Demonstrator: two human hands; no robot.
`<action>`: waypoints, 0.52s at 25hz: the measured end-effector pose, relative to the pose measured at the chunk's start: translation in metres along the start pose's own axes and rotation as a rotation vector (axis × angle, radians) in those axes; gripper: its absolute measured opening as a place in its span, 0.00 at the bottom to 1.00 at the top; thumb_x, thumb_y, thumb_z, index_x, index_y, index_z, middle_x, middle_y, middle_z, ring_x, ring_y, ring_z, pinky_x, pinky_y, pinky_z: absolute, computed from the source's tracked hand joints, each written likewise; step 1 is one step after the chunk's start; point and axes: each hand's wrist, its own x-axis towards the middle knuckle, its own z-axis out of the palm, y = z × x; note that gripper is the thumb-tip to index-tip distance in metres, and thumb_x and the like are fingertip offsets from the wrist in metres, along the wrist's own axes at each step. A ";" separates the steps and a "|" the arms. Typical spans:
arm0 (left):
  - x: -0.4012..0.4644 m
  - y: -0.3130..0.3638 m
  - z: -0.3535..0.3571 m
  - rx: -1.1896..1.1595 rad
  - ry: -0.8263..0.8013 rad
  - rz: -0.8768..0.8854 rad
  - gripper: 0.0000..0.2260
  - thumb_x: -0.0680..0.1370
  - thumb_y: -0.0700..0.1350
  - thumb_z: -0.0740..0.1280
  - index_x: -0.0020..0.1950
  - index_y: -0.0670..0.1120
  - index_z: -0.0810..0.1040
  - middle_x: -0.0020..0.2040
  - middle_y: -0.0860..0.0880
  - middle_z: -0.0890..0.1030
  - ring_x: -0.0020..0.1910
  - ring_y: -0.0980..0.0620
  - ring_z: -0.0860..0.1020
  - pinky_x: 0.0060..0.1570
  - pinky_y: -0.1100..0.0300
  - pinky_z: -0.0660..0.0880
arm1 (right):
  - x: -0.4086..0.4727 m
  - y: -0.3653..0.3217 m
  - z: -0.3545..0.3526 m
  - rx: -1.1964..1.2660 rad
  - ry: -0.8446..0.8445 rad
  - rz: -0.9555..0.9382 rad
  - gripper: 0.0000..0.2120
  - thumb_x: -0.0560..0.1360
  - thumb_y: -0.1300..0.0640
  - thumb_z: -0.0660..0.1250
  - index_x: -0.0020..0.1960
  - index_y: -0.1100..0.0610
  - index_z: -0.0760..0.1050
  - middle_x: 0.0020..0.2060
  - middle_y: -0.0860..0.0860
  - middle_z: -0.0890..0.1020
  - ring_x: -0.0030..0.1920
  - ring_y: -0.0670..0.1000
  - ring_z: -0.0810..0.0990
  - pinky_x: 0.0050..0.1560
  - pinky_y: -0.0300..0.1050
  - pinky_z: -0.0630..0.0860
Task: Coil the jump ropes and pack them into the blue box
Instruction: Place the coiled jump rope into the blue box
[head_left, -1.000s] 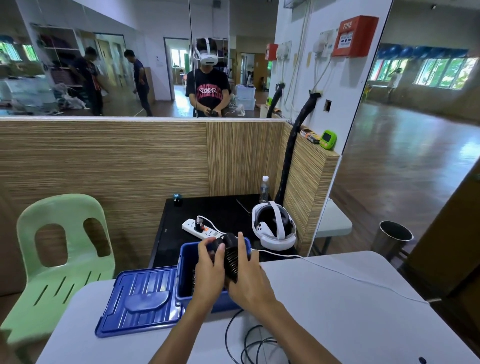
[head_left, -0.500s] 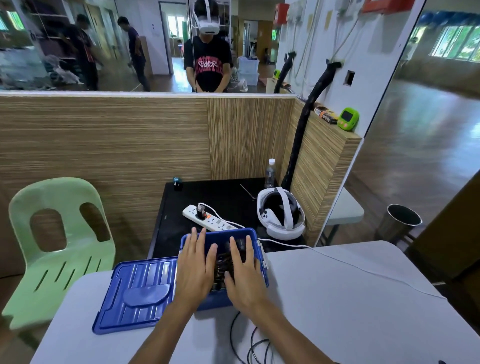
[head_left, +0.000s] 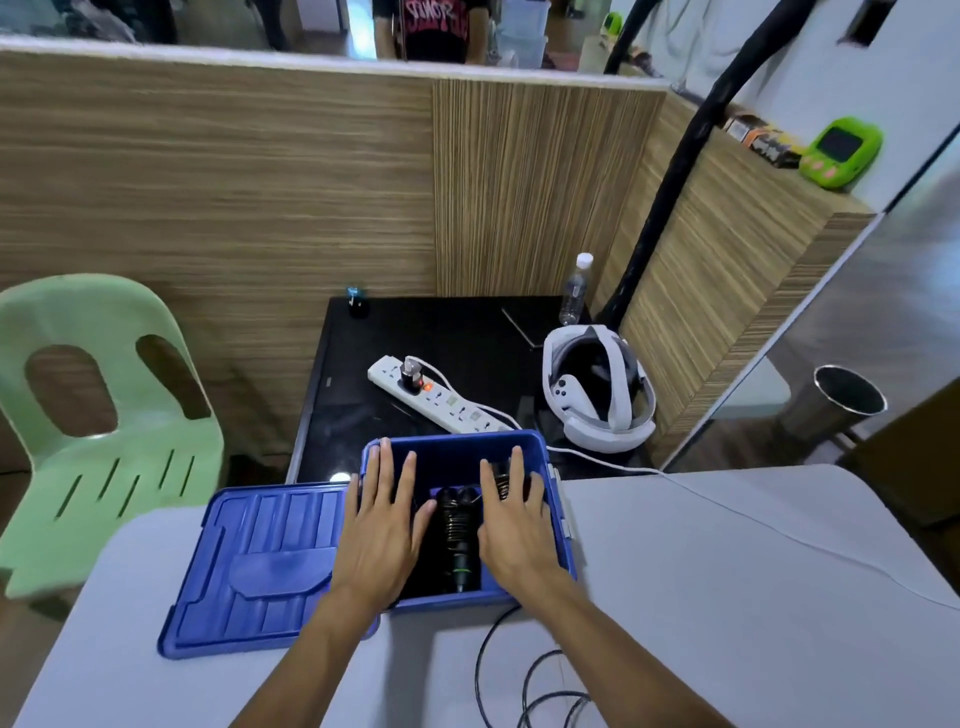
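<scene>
I've got the box (head_left: 558, 525) on the worktop (head_left: 727, 597), lid (head_left: 260, 561) just left of it, coiled rope (head_left: 457, 535) inside, loose rope (head_left: 524, 680) in front, power strip (head_left: 441, 400) and headset (head_left: 597, 389) behind.

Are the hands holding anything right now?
No. The left hand and right hand lie flat with straight fingers over the blue box, either side of the coiled jump rope inside; neither grips it.

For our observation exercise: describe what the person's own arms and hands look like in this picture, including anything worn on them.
Both forearms come up from the bottom edge and are bare: no sleeves reach into view. The left hand and right hand wear no gloves, and no rings, watch, bracelets or markings are visible. The fingernails look short and unpainted.
</scene>
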 end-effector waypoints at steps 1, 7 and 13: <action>0.000 0.000 0.002 0.014 -0.003 0.005 0.29 0.81 0.60 0.45 0.79 0.46 0.54 0.79 0.43 0.48 0.78 0.47 0.44 0.75 0.46 0.51 | 0.005 0.000 0.005 -0.013 -0.032 0.003 0.40 0.79 0.60 0.63 0.80 0.51 0.41 0.78 0.58 0.34 0.77 0.66 0.44 0.74 0.61 0.55; -0.001 -0.001 0.007 0.086 -0.013 0.018 0.29 0.82 0.59 0.47 0.79 0.45 0.54 0.79 0.41 0.49 0.78 0.45 0.45 0.75 0.48 0.48 | 0.027 0.001 0.029 -0.096 -0.279 0.008 0.45 0.77 0.63 0.65 0.80 0.53 0.35 0.76 0.55 0.30 0.76 0.68 0.40 0.74 0.63 0.51; -0.002 -0.001 0.007 0.094 -0.017 0.038 0.28 0.82 0.58 0.47 0.79 0.45 0.55 0.79 0.40 0.50 0.78 0.45 0.45 0.76 0.47 0.49 | 0.034 0.005 0.032 -0.023 -0.422 0.033 0.44 0.79 0.50 0.59 0.77 0.50 0.27 0.73 0.53 0.24 0.76 0.65 0.33 0.75 0.61 0.43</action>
